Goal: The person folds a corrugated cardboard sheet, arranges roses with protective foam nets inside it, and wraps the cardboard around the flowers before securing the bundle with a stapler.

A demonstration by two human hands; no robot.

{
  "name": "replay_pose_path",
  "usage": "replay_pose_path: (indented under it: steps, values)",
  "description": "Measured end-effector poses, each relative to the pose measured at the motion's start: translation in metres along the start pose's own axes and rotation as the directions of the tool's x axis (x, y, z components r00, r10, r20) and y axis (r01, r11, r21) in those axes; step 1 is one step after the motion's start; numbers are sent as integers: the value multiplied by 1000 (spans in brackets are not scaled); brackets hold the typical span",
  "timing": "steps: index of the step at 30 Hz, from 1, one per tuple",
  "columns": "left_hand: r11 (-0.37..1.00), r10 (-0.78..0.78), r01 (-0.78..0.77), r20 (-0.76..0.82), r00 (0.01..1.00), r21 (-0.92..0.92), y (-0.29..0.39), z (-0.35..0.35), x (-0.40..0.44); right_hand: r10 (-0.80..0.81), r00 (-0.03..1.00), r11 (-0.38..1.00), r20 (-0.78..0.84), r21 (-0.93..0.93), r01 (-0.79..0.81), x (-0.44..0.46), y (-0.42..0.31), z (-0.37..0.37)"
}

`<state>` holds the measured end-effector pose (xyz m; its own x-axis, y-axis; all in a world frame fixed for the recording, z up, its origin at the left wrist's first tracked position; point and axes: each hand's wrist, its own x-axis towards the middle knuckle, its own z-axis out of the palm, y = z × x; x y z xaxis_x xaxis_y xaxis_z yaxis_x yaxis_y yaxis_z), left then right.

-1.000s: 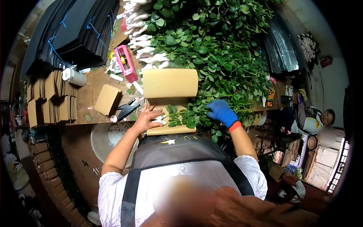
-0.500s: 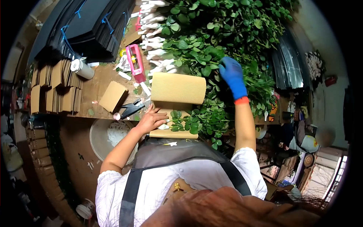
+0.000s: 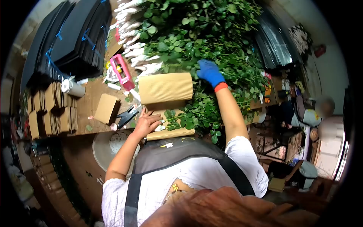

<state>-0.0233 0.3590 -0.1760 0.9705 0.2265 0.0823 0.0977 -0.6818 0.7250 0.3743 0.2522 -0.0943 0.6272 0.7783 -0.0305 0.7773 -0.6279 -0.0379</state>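
My bare left hand (image 3: 146,124) lies at the left edge of a sheet of corrugated cardboard (image 3: 170,133), fingers stretched out beside white-wrapped flower heads (image 3: 160,128). Leafy stems (image 3: 189,116) run right from those heads across the sheet. My right hand (image 3: 211,72), in a blue glove with a red cuff, reaches over the large pile of leafy stems (image 3: 181,45). Its thumb and fingers look apart, though leaves partly hide the tips. Between the hands, the curved upper part of the corrugated cardboard (image 3: 165,87) stands raised.
A pink tape dispenser (image 3: 121,72), black-handled cutters (image 3: 127,116), a cardboard stack (image 3: 106,108) and a white canister (image 3: 73,87) are on the table. Black sheets (image 3: 77,41) stand at back left. A bin (image 3: 102,145) sits below the table edge. Another person (image 3: 308,111) is at far right.
The view has shifted, so the table appears further left and lower. My right hand has moved a little left over the leafy stems. My left hand stays on the cardboard.
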Motion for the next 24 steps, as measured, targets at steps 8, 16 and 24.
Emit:
replay_pose_path:
  steps: [8, 16, 24]
  values:
    - [1000, -24, 25, 27, 999, -2, 3, 1, 2, -347, 737, 929, -580, -105, 355, -38, -32, -90]
    - [999, -2, 0, 35, 999, 38, 6, -1, 0, -366, 714, 929, -597, -189, 318, -33, -8, -88]
    - [995, 43, -43, 4, 999, 84, 6, -3, 3, -365, 679, 928, -637, -192, 319, -39, -1, -112]
